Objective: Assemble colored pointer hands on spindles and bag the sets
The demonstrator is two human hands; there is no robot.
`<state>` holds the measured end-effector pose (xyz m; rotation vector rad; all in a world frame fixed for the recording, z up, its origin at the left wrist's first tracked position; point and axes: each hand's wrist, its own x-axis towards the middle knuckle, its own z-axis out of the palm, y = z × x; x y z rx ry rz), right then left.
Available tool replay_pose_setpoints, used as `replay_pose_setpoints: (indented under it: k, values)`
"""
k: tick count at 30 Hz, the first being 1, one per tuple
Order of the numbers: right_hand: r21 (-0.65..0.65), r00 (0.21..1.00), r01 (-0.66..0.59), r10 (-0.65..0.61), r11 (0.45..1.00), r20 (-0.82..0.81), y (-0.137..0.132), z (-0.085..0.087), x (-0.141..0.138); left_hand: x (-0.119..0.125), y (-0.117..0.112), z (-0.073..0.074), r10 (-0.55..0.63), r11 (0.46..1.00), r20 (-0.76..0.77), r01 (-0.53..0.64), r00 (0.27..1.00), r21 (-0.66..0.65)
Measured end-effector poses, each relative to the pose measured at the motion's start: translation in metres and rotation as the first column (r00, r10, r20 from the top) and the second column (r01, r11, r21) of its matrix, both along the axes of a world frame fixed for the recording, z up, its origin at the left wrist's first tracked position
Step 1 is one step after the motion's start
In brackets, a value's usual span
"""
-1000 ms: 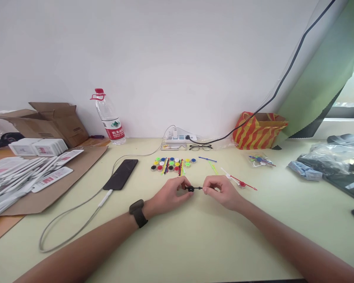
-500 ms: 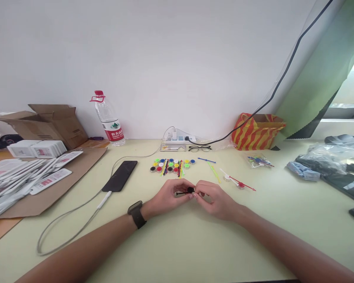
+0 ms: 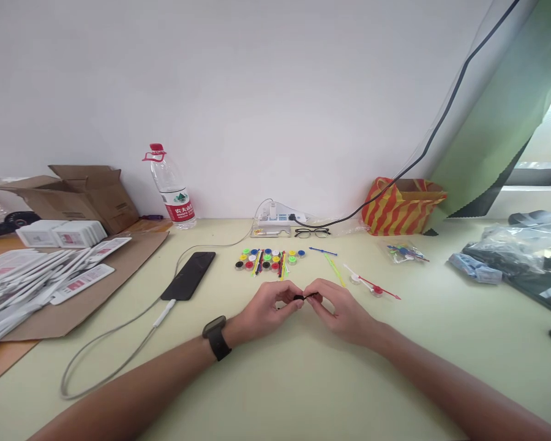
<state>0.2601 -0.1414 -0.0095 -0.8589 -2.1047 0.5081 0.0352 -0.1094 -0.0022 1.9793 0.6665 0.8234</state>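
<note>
My left hand, with a dark watch on its wrist, pinches a small black round piece. Fingertips of my right hand are closed on a thin black stick touching that piece; fingers partly cover the join. Beyond the hands lie several coloured round pieces and bundled thin sticks. To their right are a blue stick and a yellow-green stick. A red arrow and a white stick each lie with a round piece.
A phone with a cable lies left of the hands. Behind stand a water bottle, a power strip, glasses and a striped bag. White packets cover cardboard at left. A small parts bag lies right.
The black stick has turned from lying across my left palm to pointing right into my right fingers. Both hands stay close together in nearly the same place.
</note>
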Motion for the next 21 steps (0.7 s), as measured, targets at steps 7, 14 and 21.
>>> replay_pose_setpoints:
  k: [7, 14, 21]
  values:
    - [-0.03, 0.998, 0.016, -0.018, 0.999, -0.054, 0.004, 0.001, 0.001, -0.001, 0.003, 0.0, -0.013, 0.991, 0.122, 0.029, 0.992, -0.128]
    - [0.053, 0.967, 0.23, -0.222, 0.972, -0.128, 0.008, 0.007, 0.009, -0.001, 0.012, -0.004, 0.028, 0.959, 0.217, 0.036, 0.976, -0.282]
    - [0.08, 0.99, 0.142, -0.142, 0.987, -0.007, -0.001, 0.004, 0.014, -0.001, 0.017, -0.005, 0.099, 0.945, 0.256, -0.01, 0.962, -0.327]
